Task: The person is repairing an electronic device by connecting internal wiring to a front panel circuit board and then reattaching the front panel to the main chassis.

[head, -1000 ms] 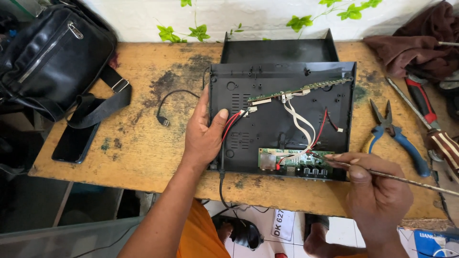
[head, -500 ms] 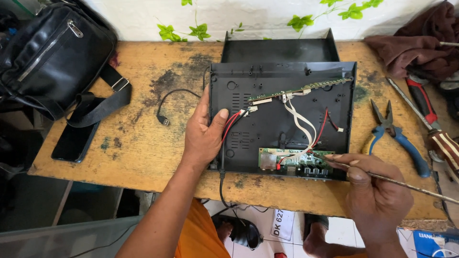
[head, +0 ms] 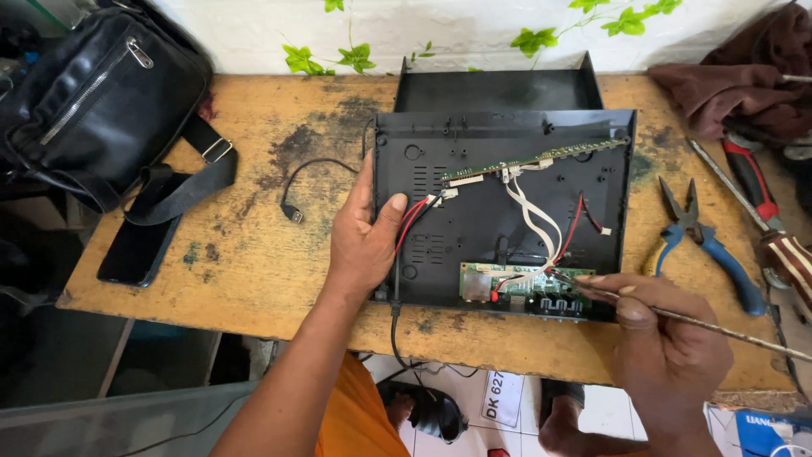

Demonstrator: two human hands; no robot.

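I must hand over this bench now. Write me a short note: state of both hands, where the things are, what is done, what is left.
Left hand: flat on the left edge of the open black case, thumb by the red wires.
Right hand: holds a thin rod, tip at the small board near the case's front edge.
Done: cover off, lying behind the case.
Left: board is in the case and wired.
Pliers and screwdrivers lie to the right, untouched.

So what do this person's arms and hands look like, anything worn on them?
Both hands are bare: no gloves, rings, watch or bands show on the left hand or the right hand. The left forearm is uncovered along its whole visible length, with no sleeve in view. Only the right wrist shows, also bare. An orange garment shows below.
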